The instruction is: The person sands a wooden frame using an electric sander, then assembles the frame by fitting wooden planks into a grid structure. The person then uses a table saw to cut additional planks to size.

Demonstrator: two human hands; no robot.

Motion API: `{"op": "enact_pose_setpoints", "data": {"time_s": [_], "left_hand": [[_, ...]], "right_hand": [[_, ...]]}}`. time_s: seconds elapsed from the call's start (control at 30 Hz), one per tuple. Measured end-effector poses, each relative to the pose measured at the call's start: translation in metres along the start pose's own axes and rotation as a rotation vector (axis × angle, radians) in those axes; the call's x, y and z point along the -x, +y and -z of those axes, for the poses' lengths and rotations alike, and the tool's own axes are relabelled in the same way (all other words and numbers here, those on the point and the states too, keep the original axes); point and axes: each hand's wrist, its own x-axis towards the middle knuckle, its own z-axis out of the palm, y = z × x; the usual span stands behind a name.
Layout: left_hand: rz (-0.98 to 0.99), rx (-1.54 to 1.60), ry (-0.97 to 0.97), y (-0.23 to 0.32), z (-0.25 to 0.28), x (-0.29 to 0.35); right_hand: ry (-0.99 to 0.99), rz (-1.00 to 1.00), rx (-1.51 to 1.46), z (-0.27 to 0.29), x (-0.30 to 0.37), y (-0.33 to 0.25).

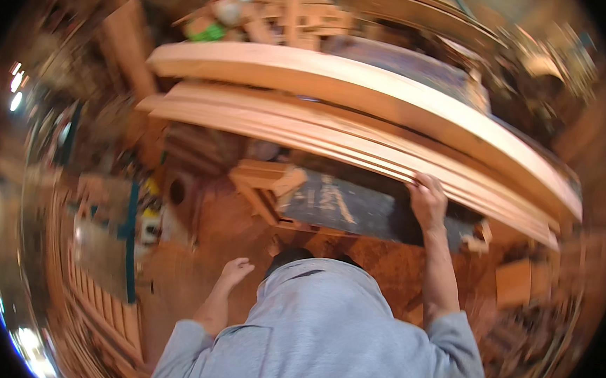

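Observation:
Long pale wooden boards (307, 129) lie stacked in front of me, their near edges forming narrow steps. Behind them runs a thick wooden beam (339, 72), which the fisheye view bends into a curve. My right hand (429, 199) is at the near edge of the boards, right of the middle, with its fingers closed over that edge; the fingertips are partly blurred. Low on the left, my left hand (235, 271) hangs beside my body, above the floor. It holds nothing, and its fingers are loosely stretched out, apart from the boards.
Under the boards stands a dark worktop (351, 203) with a wooden frame piece (265, 179) at its left end. Wood offcuts (315, 14) are heaped at the back. A slatted wooden piece (105, 308) lies at the left, and a wooden block (514, 282) at the right.

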Motion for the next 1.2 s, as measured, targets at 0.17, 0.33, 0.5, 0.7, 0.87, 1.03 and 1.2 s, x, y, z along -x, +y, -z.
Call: {"op": "enact_pose_setpoints", "data": {"time_s": [0.17,0.33,0.5,0.7,0.87,1.03,1.2], "left_hand": [[-0.112,-0.426,0.015,-0.03,-0.007,0.02],[0.007,-0.047,0.254,-0.054,-0.007,0.052],[-0.184,-0.043,0.495,-0.136,-0.053,0.085],[0.135,-0.018,0.248,-0.293,-0.135,0.147],[0.352,0.324,0.399,-0.414,-0.156,0.24],[0.607,0.617,0.534,-0.491,-0.165,0.308],[0.57,1.114,0.649,-0.532,-0.109,0.348]], "right_hand": [[-0.071,-0.185,0.133,-0.017,-0.01,0.021],[-0.067,-0.168,0.008,-0.02,-0.003,0.031],[-0.287,0.046,0.211,0.004,-0.018,-0.033],[-0.469,0.09,-0.298,-0.061,-0.06,-0.228],[-0.811,0.617,-0.474,-0.095,0.0,-0.473],[-1.194,1.042,-0.672,-0.086,0.116,-0.687],[-1.455,1.47,-0.664,-0.095,0.196,-0.818]]}}
